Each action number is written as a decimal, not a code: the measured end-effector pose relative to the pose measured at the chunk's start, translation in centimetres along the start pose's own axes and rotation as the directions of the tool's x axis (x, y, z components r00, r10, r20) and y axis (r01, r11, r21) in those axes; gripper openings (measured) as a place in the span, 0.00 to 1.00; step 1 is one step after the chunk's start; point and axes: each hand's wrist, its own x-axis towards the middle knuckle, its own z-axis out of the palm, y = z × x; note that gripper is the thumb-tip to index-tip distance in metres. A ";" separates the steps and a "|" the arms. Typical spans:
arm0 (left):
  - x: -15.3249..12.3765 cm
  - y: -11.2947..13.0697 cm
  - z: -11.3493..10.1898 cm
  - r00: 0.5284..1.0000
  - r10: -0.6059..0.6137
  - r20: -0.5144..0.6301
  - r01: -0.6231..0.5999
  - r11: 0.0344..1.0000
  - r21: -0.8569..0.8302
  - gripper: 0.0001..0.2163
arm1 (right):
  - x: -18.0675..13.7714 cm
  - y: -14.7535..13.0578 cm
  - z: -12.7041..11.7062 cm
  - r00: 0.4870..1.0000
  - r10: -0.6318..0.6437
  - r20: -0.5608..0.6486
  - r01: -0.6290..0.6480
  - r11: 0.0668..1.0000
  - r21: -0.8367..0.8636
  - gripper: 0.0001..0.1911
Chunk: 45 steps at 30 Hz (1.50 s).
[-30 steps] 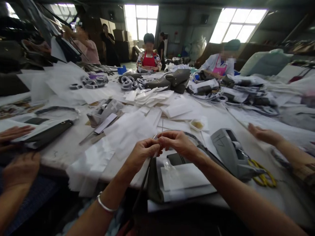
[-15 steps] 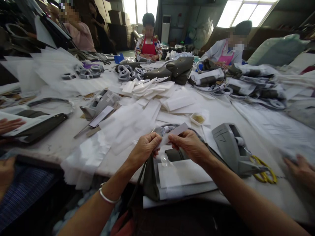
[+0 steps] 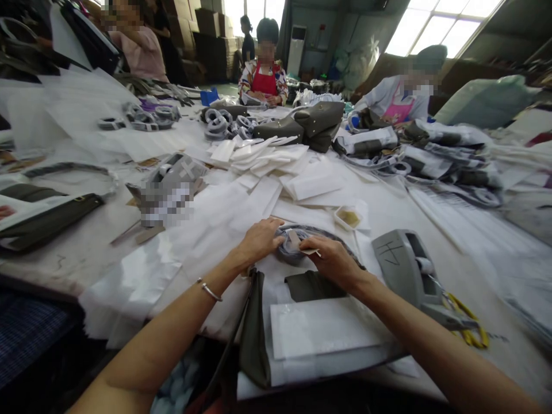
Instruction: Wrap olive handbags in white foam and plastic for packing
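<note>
A coiled, wrapped strap lies at the top of a dark olive bag in front of me. My left hand grips the coil's left side, its fingertips partly hidden. My right hand pinches a small pale paper strip at the coil's right side. Another pale band lies across the coil; whether it joins the pinched strip I cannot tell. Below my hands, a white paper packet rests on the bag's white wrapping sheet.
To the right stands a grey tape dispenser beside yellow-handled scissors. Beyond the coil sit a small white dish and a pile of white packets. Another dispenser is to the left. Co-workers sit across the table.
Both hands have moved apart from the strip they held together above the bag. My left hand has gone to the coil; my right hand has lowered beside it. The view has shifted slightly.
</note>
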 end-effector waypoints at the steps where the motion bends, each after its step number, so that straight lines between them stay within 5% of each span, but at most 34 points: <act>1: 0.3 0.1 0.2 1.000 -0.010 0.021 0.010 1.000 -0.003 0.18 | 0.2 0.3 0.1 0.998 0.043 0.040 -0.043 0.999 -0.012 0.11; 7: 1.7 0.6 0.7 0.996 -0.061 0.069 0.061 0.998 0.007 0.19 | 1.7 -0.4 -1.2 0.963 0.190 0.194 -0.207 0.976 0.073 0.06; 15: 2.2 0.3 0.8 0.988 -0.026 0.151 0.031 0.999 -0.032 0.17 | 0.9 0.2 -1.7 0.900 0.358 0.249 -0.417 0.873 0.252 0.04; 19: 2.1 0.7 1.1 0.990 -0.055 0.129 0.057 0.998 -0.008 0.15 | 1.0 0.2 -0.7 0.948 0.284 0.144 -0.289 0.957 0.020 0.04; 22: 2.0 1.2 1.5 0.991 -0.109 0.078 0.109 0.994 0.009 0.12 | 1.1 -0.7 0.2 0.992 0.086 0.087 -0.066 0.976 -0.208 0.07; 26: 1.4 1.6 1.3 0.992 -0.123 -0.028 0.123 0.992 -0.002 0.11 | 1.1 -1.4 0.8 0.981 -0.192 0.025 0.186 0.902 -0.391 0.09; 32: 0.1 2.3 1.0 0.990 -0.026 -0.138 0.014 0.996 -0.089 0.10 | 2.3 0.0 1.3 0.944 -0.320 -0.080 0.254 0.861 -0.441 0.10; 36: -0.2 2.0 0.5 0.986 -0.038 -0.164 0.001 0.976 -0.218 0.10 | 3.2 1.4 1.7 0.937 -0.348 -0.032 0.305 0.858 -0.413 0.08; 41: 0.6 -0.1 -0.5 0.986 -0.163 0.031 0.146 0.768 -0.624 0.16 | 3.3 1.4 1.3 0.925 -0.381 -0.011 0.342 0.842 -0.416 0.07; 45: 1.5 -1.0 -0.3 0.888 -0.236 0.394 0.459 0.436 -0.774 0.25 | 3.5 0.4 0.7 0.907 -0.412 -0.092 0.346 0.850 -0.398 0.10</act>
